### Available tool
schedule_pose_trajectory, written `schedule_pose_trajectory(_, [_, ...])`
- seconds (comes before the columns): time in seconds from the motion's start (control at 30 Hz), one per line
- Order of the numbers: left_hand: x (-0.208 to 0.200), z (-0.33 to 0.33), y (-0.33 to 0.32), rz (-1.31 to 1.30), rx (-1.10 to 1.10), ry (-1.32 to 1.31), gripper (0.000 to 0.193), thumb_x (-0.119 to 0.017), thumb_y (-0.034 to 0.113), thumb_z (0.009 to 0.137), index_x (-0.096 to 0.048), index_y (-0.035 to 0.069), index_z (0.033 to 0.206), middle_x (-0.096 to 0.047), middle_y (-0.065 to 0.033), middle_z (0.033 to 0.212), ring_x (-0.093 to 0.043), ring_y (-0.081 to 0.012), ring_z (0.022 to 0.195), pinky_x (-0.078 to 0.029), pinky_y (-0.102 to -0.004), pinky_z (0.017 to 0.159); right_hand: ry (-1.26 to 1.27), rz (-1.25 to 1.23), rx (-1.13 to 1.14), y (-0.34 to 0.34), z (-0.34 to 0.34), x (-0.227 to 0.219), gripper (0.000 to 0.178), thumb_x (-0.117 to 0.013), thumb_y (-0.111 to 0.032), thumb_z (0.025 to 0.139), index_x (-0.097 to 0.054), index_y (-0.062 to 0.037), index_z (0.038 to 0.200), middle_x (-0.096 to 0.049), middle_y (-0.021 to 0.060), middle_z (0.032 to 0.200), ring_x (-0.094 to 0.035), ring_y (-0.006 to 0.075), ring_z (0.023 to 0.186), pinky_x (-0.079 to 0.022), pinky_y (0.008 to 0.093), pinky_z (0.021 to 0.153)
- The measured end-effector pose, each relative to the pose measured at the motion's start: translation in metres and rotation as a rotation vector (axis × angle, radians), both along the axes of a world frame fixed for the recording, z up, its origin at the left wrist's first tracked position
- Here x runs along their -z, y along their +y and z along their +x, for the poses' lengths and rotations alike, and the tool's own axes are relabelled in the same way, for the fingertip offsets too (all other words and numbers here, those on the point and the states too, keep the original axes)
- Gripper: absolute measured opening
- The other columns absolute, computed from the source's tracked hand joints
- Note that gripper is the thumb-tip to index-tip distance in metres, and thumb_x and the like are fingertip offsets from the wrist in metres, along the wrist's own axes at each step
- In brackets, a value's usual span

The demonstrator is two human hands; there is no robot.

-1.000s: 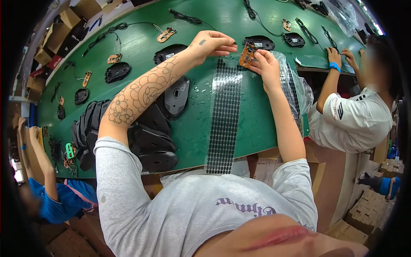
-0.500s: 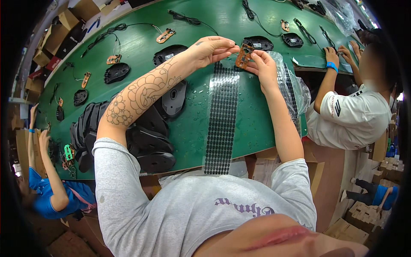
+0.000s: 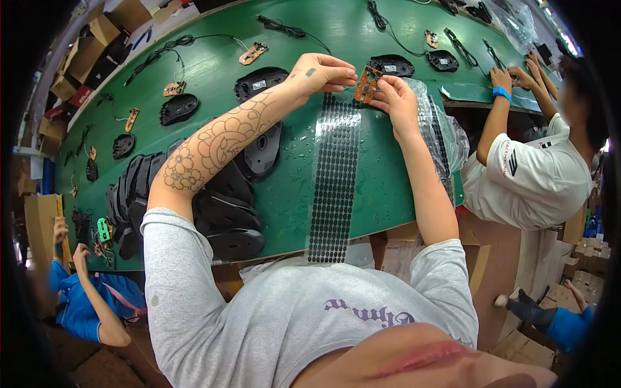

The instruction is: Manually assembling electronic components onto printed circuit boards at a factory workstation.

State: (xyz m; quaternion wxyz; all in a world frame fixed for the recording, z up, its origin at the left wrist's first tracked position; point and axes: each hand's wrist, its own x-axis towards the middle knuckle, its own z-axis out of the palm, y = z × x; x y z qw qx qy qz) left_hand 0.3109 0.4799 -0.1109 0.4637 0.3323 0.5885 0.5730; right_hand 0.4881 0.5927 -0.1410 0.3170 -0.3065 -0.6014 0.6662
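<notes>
orange-brown circuit board [image 3: 366, 86] sits in the upper middle of the head view, tilted up off the bench. the right hand [image 3: 400, 107] has it by the right edge, thumb and fingers pinched on it. the left hand [image 3: 323, 73] is just left of it, fingertips bunched narrow and close to the board's left side. can't tell if they're touching it or if there's something thin between them.

handling-wise, i'd guess the board is super light and stiff, not really slippery, but fragile where the small parts poke up from its face. imo grab it by the bare edges like the right hand does and don't squeeze or bend it.

under the hands, down the centre of the frame, lies a clear sheet of black ovals [image 3: 334, 178] on a green table [image 3: 388, 184]. looks thin and floppy to me. crumpled clear plastic [image 3: 457, 139] is right of that. a black shell [image 3: 394, 65] sits just behind the board, and a pile of black shells [image 3: 226, 216] fills the left of centre, partly behind the left forearm. coiled black cable [image 3: 281, 27] up top too.
</notes>
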Motion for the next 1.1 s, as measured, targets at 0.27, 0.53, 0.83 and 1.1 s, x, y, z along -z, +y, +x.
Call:
schedule_pose_trajectory(0.27, [-0.003, 0.008, 0.0, 0.012, -0.076, 0.092, 0.017, -0.075, 0.011, 0.083, -0.073, 0.005, 0.099, -0.072, -0.0057, 0.087, -0.066, -0.0099, 0.077, -0.055, -0.0217, 0.065, -0.014, 0.057, -0.014, -0.003, -0.001, -0.001, 0.02, -0.058, -0.012, 0.096, -0.059, 0.0013, 0.11, -0.066, 0.0122, 0.097, -0.066, 0.0169, 0.08, -0.057, 0.0259, 0.071])
schedule_pose_trajectory(0.53, [0.008, 0.006, 0.006, 0.174, -0.077, 0.321, 0.014, -0.072, 0.006, 0.081, -0.073, 0.003, 0.095, -0.07, -0.0038, 0.082, -0.06, -0.0082, 0.07, -0.051, -0.0214, 0.063, 0.011, 0.102, -0.03, -0.003, -0.003, 0.001, 0.018, -0.059, -0.011, 0.094, -0.06, 0.002, 0.107, -0.067, 0.0124, 0.094, -0.067, 0.0173, 0.078, -0.057, 0.0266, 0.066])
schedule_pose_trajectory(0.83, [0.017, 0.003, 0.011, 0.256, -0.099, 0.42, 0.005, -0.072, 0.004, 0.079, -0.07, 0.003, 0.084, -0.067, -0.0014, 0.076, -0.059, -0.0086, 0.068, -0.049, -0.022, 0.064, 0.004, 0.105, -0.038, -0.003, -0.003, 0.001, 0.019, -0.059, -0.011, 0.095, -0.06, 0.0019, 0.108, -0.068, 0.0117, 0.094, -0.066, 0.0163, 0.078, -0.057, 0.0257, 0.066])
schedule_pose_trajectory(1.1, [0.015, 0.005, 0.01, 0.252, -0.106, 0.471, 0.004, -0.072, 0.004, 0.079, -0.069, 0.004, 0.082, -0.067, -0.0011, 0.075, -0.059, -0.0093, 0.068, -0.049, -0.0238, 0.065, -0.011, 0.24, -0.058, -0.001, -0.001, 0.001, 0.019, -0.06, -0.01, 0.094, -0.061, 0.0019, 0.109, -0.068, 0.0102, 0.092, -0.066, 0.0139, 0.076, -0.057, 0.0248, 0.066])
